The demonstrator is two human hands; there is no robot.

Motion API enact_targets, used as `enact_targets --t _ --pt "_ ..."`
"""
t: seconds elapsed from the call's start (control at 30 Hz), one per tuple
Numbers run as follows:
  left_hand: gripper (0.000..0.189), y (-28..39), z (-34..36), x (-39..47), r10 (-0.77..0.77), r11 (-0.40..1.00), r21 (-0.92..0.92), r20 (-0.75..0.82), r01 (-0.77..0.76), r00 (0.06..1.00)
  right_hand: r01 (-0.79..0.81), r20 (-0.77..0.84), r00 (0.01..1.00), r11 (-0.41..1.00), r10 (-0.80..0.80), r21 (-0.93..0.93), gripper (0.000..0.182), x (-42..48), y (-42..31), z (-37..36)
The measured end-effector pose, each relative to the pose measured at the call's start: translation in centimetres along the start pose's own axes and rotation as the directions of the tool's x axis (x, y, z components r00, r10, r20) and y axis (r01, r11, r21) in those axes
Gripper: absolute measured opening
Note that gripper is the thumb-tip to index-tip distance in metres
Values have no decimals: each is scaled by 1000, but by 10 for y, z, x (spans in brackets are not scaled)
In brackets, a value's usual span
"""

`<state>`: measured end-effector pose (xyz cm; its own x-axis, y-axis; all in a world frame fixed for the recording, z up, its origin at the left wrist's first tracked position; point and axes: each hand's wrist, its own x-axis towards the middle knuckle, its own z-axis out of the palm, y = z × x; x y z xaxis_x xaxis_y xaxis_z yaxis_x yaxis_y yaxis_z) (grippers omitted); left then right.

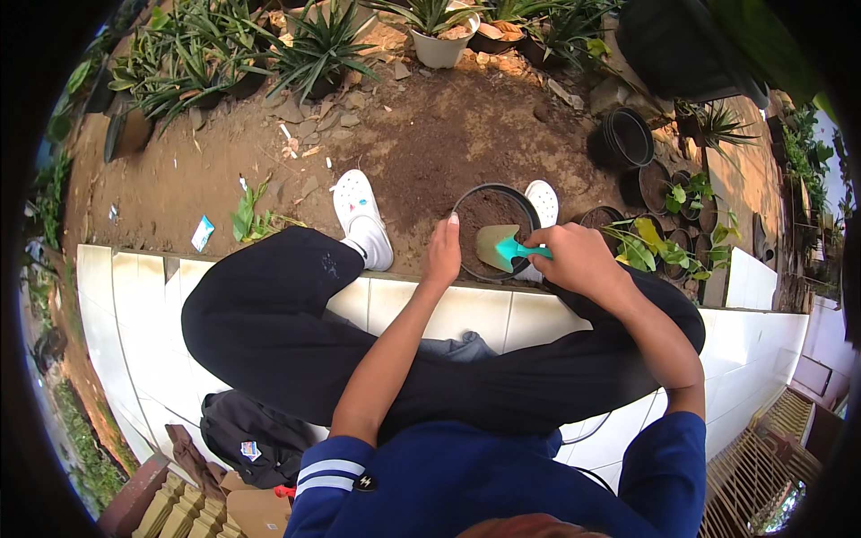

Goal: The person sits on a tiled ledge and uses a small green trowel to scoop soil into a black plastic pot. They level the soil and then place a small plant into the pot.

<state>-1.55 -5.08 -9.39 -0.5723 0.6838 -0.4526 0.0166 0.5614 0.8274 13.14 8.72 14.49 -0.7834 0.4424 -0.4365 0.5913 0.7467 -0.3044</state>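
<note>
A round black plastic plant pot [535,214] holding brown soil [481,209] stands on the ground between my feet, close to the tiled ledge. My left hand [442,250] rests against the pot's left rim, its thumb near the edge. In my right hand [572,255] is the turquoise handle of a small garden trowel [499,246]. The trowel's blade, dulled with soil, lies over the soil inside the pot and points left. How deep its edge sits in the soil cannot be told.
White clogs [363,215] flank the pot. Stacked black pots [629,138] and potted leafy seedlings [639,245] stand at right. A white pot [440,48] and spiky plants [323,47] line the back. Behind me on the white tiles [437,309] lies a black bag [249,437].
</note>
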Motion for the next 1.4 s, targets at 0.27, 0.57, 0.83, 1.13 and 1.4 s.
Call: enact_targets --t 0.27,0.57,0.83,1.13,1.4 --pt "64 3 -3 -1 0 999 -41 9 0 1000 13 -29 999 998 -15 -56 21 -3 1 6" --pt "62 4 -6 -3 19 999 -39 3 -19 1000 34 -15 999 999 -34 -19 24 -5 -8 1" --pt "63 2 -4 -2 57 996 -69 -3 -57 998 4 -21 1000 1000 -4 -25 25 -4 -7 0" --pt "66 -3 -3 2 25 996 -81 22 -23 999 21 -40 999 998 -23 -56 23 -4 -1 6" --pt "65 -6 -1 3 62 994 -94 18 -60 998 73 -25 997 997 -73 -3 21 -4 -1 7"
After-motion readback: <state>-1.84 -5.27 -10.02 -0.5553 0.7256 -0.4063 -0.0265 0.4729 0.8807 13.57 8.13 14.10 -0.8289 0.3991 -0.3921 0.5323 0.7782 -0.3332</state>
